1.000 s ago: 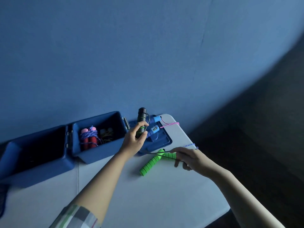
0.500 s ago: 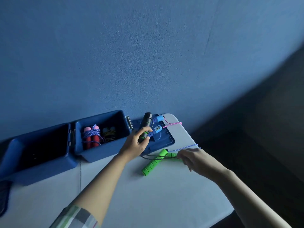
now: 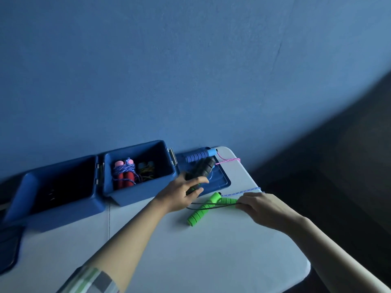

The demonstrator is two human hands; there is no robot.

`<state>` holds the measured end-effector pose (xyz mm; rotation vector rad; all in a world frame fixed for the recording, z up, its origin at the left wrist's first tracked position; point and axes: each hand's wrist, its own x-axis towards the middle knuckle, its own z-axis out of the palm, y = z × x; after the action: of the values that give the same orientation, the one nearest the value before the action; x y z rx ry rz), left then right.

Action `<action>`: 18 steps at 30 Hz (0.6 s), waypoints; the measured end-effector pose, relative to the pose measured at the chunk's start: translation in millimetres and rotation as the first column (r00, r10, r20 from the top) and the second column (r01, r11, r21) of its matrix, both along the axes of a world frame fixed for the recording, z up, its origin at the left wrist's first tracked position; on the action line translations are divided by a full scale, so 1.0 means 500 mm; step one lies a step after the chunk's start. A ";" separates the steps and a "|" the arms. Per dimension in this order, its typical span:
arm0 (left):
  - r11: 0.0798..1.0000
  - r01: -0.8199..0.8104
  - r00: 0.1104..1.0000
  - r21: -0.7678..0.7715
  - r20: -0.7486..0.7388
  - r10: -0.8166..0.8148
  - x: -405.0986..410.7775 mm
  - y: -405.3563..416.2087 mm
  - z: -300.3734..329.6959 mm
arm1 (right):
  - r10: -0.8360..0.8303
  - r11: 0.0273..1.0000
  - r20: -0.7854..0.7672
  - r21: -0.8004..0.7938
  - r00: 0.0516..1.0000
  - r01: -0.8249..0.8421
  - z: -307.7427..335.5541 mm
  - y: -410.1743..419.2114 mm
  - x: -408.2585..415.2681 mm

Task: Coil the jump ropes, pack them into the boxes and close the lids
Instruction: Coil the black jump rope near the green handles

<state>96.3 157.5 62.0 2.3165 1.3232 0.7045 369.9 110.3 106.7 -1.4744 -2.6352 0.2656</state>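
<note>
Hands: left hand [image 3: 182,192] grips black handles [image 3: 202,168]; right hand [image 3: 261,206] pinches thin dark cord [image 3: 211,205].

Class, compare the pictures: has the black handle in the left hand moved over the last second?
Yes. The black handle stood upright; now the left hand has tipped it towards the blue handle on the open lid.

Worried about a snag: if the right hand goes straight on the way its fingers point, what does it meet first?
Probably the green handles: the right hand points left, pinching the black cord lying across them. Depth is unclear.
</note>
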 end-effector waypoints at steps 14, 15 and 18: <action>0.954 0.233 0.890 -0.188 -0.353 -0.287 0.008 -0.061 0.042 | 0.085 0.993 -0.411 -0.042 0.908 -0.112 0.072 0.033 0.013; 0.947 0.264 0.876 -0.183 -0.366 -0.315 0.014 -0.066 0.046 | 0.081 0.992 -0.429 -0.049 0.900 -0.113 0.070 0.045 0.008; 0.937 0.298 0.845 -0.181 -0.407 -0.347 0.029 -0.081 0.056 | 0.017 0.984 -0.468 -0.149 0.883 -0.097 0.055 0.078 -0.002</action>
<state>111.0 117.0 90.1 2.6052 1.0507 -0.0019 368.7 149.6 134.1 -1.1840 -2.3059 0.7633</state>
